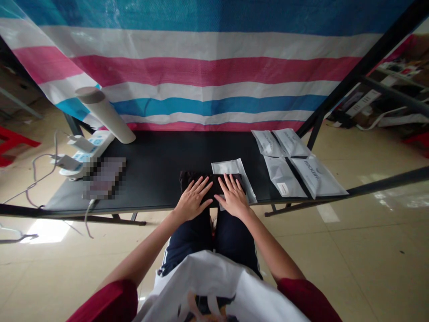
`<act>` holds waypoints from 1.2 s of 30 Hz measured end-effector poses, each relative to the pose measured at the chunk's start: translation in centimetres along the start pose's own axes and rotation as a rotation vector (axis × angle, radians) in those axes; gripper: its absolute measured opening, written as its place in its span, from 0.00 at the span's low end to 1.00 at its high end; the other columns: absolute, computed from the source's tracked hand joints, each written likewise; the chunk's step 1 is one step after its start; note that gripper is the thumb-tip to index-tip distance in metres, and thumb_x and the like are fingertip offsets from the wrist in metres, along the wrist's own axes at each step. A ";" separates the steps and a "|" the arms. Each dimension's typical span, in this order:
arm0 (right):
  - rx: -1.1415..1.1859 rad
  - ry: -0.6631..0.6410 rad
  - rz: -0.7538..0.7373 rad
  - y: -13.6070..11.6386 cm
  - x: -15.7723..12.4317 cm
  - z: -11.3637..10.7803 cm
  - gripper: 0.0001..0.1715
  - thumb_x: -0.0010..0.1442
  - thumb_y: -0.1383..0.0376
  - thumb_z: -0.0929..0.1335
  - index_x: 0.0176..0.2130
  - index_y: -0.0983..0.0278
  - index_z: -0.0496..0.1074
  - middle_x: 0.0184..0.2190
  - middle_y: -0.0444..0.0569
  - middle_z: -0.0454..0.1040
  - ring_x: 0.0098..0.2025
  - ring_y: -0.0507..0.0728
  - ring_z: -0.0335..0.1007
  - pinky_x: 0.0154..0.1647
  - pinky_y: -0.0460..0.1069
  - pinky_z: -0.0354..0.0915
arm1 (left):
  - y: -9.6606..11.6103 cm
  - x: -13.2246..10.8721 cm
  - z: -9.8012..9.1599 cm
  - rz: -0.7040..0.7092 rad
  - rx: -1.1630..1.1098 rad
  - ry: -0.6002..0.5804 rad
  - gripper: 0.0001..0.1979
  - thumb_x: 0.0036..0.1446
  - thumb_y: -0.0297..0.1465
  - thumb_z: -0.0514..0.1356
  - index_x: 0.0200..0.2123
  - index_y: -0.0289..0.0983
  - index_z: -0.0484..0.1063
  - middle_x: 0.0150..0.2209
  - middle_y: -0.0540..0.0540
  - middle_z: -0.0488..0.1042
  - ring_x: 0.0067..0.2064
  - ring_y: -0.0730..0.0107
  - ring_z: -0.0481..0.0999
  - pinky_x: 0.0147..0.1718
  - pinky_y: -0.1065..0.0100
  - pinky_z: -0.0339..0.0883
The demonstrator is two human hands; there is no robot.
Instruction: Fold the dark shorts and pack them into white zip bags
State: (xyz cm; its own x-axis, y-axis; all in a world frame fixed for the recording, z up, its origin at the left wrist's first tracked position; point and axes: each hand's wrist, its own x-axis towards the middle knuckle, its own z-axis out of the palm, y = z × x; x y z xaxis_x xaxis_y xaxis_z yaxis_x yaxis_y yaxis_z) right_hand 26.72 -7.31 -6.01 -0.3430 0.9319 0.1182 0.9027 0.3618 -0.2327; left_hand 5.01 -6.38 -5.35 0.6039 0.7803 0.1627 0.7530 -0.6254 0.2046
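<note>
Your hands: left hand point(194, 199) and right hand point(233, 197), palms down, fingers spread and pointing to the far side, a narrow gap between the thumbs; neither grips anything.

Dark folded cloth point(214, 180): one, under your fingers at the near edge of the tabletop point(161, 156), mid-width. Long axis left to right, crosswise to your fingers. Your left hand covers part of its left half, your right hand part of its right; both equally near.

Pale flat packet point(228, 167): one, partly beneath the cloth, showing beyond its far and right sides; your right hand is the nearer.

Grey packets point(283, 179): four, grouped at the right, well apart from your hands.

Pale bottle point(110, 118): one, upright, far left.

Striped sheet point(208, 71): hanging behind the tabletop's far edge.
</note>
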 end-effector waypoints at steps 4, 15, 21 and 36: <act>0.032 0.014 -0.012 0.1 0.1 -0.1 0.41 0.67 0.48 0.61 0.70 0.66 0.50 0.71 0.58 0.43 0.72 0.68 0.37 0.69 0.65 0.45 | 0.1 0.0 -0.3 -0.006 -0.065 0.018 0.31 0.67 0.45 0.48 0.68 0.41 0.53 0.70 0.43 0.53 0.71 0.56 0.50 0.66 0.50 0.49; 0.230 0.211 -0.094 -3.2 0.0 -1.9 0.25 0.67 0.59 0.61 0.59 0.65 0.69 0.61 0.54 0.67 0.67 0.63 0.54 0.67 0.62 0.52 | -1.2 -0.7 -1.8 -0.909 0.034 0.457 0.33 0.56 0.55 0.54 0.53 0.34 0.68 0.52 0.32 0.70 0.56 0.41 0.65 0.52 0.45 0.60; 0.189 0.126 -0.095 -5.5 0.4 -0.8 0.26 0.66 0.58 0.63 0.60 0.66 0.67 0.59 0.55 0.69 0.61 0.65 0.59 0.61 0.61 0.57 | -1.0 -0.4 -0.9 -0.965 0.038 0.314 0.41 0.47 0.62 0.56 0.47 0.31 0.69 0.53 0.27 0.65 0.59 0.34 0.61 0.54 0.41 0.57; 0.142 0.066 -0.108 -5.6 0.3 0.8 0.30 0.60 0.59 0.68 0.58 0.70 0.68 0.56 0.60 0.71 0.62 0.67 0.57 0.64 0.61 0.53 | 3.6 4.0 -1.8 -0.476 -0.177 0.503 0.24 0.53 0.28 0.60 0.55 0.40 0.64 0.54 0.41 0.70 0.55 0.54 0.70 0.52 0.56 0.69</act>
State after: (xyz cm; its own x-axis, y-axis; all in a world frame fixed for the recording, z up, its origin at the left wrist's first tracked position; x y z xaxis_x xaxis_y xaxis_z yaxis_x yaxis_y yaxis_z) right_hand 21.37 -9.02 -5.45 -0.4143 0.8851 0.2121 0.8140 0.4646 -0.3486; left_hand 9.66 -5.55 -2.24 -0.0056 0.9012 0.4333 0.8254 -0.2405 0.5108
